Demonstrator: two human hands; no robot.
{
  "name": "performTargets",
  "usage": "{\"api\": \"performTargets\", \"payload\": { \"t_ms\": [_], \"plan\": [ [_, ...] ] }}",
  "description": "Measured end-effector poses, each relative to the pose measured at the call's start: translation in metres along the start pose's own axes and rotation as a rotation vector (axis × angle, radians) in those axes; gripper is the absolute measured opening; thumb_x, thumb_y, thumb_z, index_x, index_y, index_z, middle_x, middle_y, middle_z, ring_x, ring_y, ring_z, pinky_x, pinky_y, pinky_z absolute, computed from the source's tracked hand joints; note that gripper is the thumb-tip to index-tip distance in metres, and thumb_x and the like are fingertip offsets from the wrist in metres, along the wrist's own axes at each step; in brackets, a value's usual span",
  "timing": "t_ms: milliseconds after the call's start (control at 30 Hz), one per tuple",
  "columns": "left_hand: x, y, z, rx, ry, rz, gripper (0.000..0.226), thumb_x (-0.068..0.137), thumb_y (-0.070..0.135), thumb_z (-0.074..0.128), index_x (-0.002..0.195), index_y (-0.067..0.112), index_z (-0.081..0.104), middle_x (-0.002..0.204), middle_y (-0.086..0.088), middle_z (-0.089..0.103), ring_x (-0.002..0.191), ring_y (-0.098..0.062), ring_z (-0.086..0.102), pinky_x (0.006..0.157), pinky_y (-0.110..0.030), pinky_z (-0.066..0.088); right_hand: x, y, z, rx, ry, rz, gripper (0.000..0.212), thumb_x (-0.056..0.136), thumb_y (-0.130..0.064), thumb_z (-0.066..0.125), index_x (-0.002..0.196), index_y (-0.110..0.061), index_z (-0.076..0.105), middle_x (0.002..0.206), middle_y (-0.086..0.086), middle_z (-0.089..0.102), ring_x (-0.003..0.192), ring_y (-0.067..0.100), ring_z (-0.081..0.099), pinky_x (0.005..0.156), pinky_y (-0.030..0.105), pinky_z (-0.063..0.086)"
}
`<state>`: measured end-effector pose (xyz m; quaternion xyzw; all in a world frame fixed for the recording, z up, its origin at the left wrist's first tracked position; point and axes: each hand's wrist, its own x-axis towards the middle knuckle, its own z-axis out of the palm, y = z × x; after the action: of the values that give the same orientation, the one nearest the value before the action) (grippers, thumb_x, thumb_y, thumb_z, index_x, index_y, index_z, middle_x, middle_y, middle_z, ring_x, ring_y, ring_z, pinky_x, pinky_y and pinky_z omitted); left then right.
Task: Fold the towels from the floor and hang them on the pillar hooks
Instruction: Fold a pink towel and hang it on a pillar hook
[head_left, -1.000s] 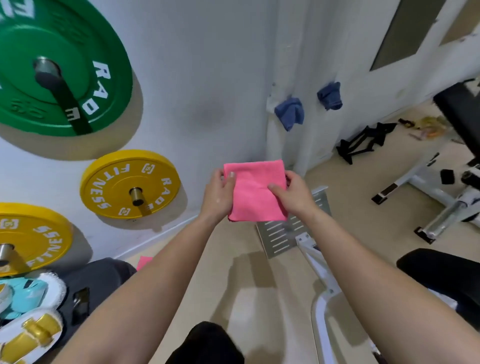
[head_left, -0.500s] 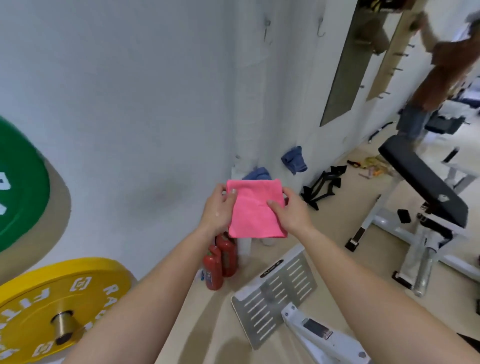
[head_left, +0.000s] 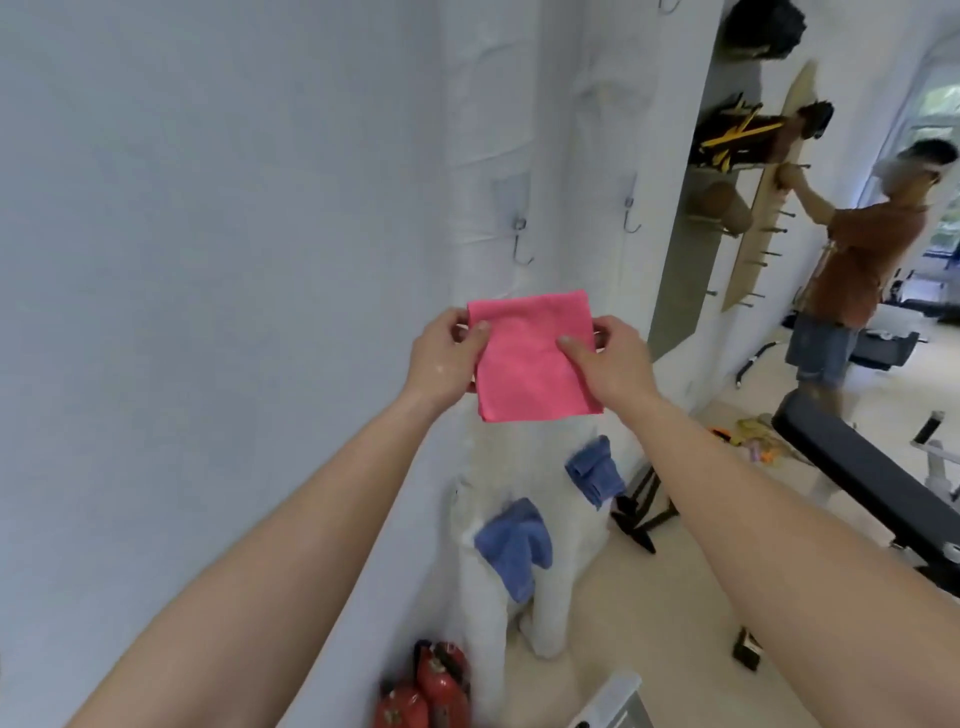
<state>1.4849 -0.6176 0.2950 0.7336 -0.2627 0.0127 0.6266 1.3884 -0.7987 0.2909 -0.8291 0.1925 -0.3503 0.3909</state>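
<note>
Both hands hold a folded pink towel (head_left: 535, 358) up in front of a white pillar (head_left: 545, 130). The left hand (head_left: 444, 364) pinches the towel's upper left edge, with the thumb on the near face and the fingers curled behind. The right hand (head_left: 608, 364) grips the upper right edge the same way, thumb flat on the cloth. The towel hangs between them as a neat near-square with its lower edge free, in the air in front of the pillar.

Two metal hooks are fixed to the pillar above it. The left hook (head_left: 521, 244) is just above the towel's top edge, and the right hook (head_left: 630, 215) is a little higher and further right.

Two blue towels hang lower on the pillar: the lower blue towel (head_left: 514, 545) on the near face, and the upper blue towel (head_left: 595, 473) to its right. Each probably hangs from a hook, but the cloth hides it.

Red fire extinguishers (head_left: 426, 686) stand on the floor (head_left: 649, 623) at the pillar's foot. Another person (head_left: 852, 270) stands well off to the right, reaching to a wall rack (head_left: 748, 249).
</note>
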Motion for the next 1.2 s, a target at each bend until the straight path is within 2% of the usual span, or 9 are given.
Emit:
{"api": "performTargets", "payload": {
  "t_ms": [200, 467, 633, 767, 833, 933, 1067, 1133, 1200],
  "plan": [
    [0.096, 0.052, 0.017, 0.005, 0.166, 0.080, 0.021, 0.097, 0.022, 0.059, 0.112, 0.009, 0.066, 0.097, -0.013, 0.067, 0.073, -0.021, 0.066, 0.054, -0.036, 0.061, 0.129, -0.028, -0.007, 0.120, -0.017, -0.099, 0.031, 0.091, -0.030, 0.067, 0.115, -0.010, 0.069, 0.106, 0.001, 0.069, 0.096, 0.017, 0.062, 0.089, 0.031, 0.048],
    [0.143, 0.042, 0.022, 0.011, 0.297, 0.027, 0.020, 0.092, 0.019, 0.066, 0.109, 0.011, 0.065, 0.093, -0.011, 0.066, 0.074, -0.023, 0.070, 0.055, -0.033, 0.060, 0.207, -0.010, 0.019, 0.266, -0.251, -0.080, 0.014, 0.084, -0.022, 0.077, 0.096, -0.016, 0.072, 0.079, 0.003, 0.064, 0.076, 0.021, 0.061, 0.077, 0.046, 0.057],
    [0.127, 0.007, 0.025, -0.021, 0.269, -0.106, 0.017, 0.092, 0.017, 0.067, 0.105, 0.006, 0.065, 0.083, -0.007, 0.070, 0.063, -0.016, 0.072, 0.052, -0.027, 0.054, 0.199, 0.009, 0.030, 0.353, -0.407, 0.017, 0.015, 0.087, -0.009, 0.074, 0.099, -0.005, 0.065, 0.070, 0.006, 0.061, 0.051, 0.011, 0.058, 0.042, 0.018, 0.046],
    [0.114, -0.001, 0.031, -0.078, 0.192, -0.215, 0.020, 0.092, 0.021, 0.070, 0.105, 0.006, 0.063, 0.086, -0.009, 0.072, 0.063, -0.017, 0.070, 0.053, -0.026, 0.053, 0.192, 0.017, 0.025, 0.392, -0.438, -0.005, 0.021, 0.085, 0.004, 0.068, 0.098, -0.007, 0.057, 0.069, 0.011, 0.061, 0.042, 0.008, 0.055, 0.040, 0.017, 0.043],
    [0.116, 0.003, 0.029, 0.016, 0.293, -0.134, 0.022, 0.086, 0.020, 0.076, 0.096, 0.014, 0.058, 0.087, -0.008, 0.071, 0.069, -0.019, 0.069, 0.060, -0.031, 0.054, 0.192, 0.015, 0.020, 0.402, -0.450, -0.064, 0.017, 0.088, -0.004, 0.070, 0.100, -0.007, 0.059, 0.069, 0.010, 0.063, 0.044, 0.009, 0.058, 0.043, 0.020, 0.046],
    [0.118, 0.014, 0.025, 0.410, 0.436, 0.151, 0.030, 0.075, 0.015, 0.081, 0.082, 0.022, 0.052, 0.088, 0.004, 0.059, 0.078, -0.016, 0.057, 0.069, -0.029, 0.047, 0.191, 0.008, 0.011, 0.416, -0.491, -0.097, 0.011, 0.097, -0.024, 0.062, 0.098, -0.013, 0.066, 0.078, 0.003, 0.067, 0.053, 0.006, 0.062, 0.051, 0.024, 0.049],
    [0.118, 0.029, 0.025, 0.753, 0.392, 0.419, 0.012, 0.079, 0.006, 0.066, 0.083, 0.016, 0.062, 0.093, -0.003, 0.055, 0.080, -0.024, 0.058, 0.073, -0.042, 0.051, 0.197, 0.004, 0.004, 0.330, -0.471, -0.076, 0.050, 0.101, -0.049, 0.046, 0.099, -0.006, 0.071, 0.093, 0.000, 0.069, 0.077, 0.015, 0.064, 0.069, 0.035, 0.057],
    [0.117, 0.032, 0.030, 0.781, 0.335, 0.441, 0.014, 0.084, 0.008, 0.061, 0.092, 0.016, 0.069, 0.095, -0.002, 0.059, 0.084, -0.024, 0.060, 0.078, -0.043, 0.052, 0.202, 0.003, 0.005, 0.224, -0.407, -0.134, 0.059, 0.095, -0.056, 0.052, 0.081, -0.001, 0.067, 0.080, 0.006, 0.062, 0.073, 0.020, 0.055, 0.070, 0.039, 0.050],
    [0.114, 0.036, 0.036, 0.777, 0.318, 0.432, 0.017, 0.089, 0.018, 0.060, 0.101, 0.018, 0.071, 0.100, 0.000, 0.060, 0.088, -0.022, 0.061, 0.082, -0.040, 0.052, 0.206, 0.000, 0.007, 0.162, -0.355, -0.181, 0.039, 0.090, -0.048, 0.065, 0.073, -0.012, 0.063, 0.069, 0.000, 0.055, 0.065, 0.017, 0.050, 0.066, 0.030, 0.041]
  ]
}}
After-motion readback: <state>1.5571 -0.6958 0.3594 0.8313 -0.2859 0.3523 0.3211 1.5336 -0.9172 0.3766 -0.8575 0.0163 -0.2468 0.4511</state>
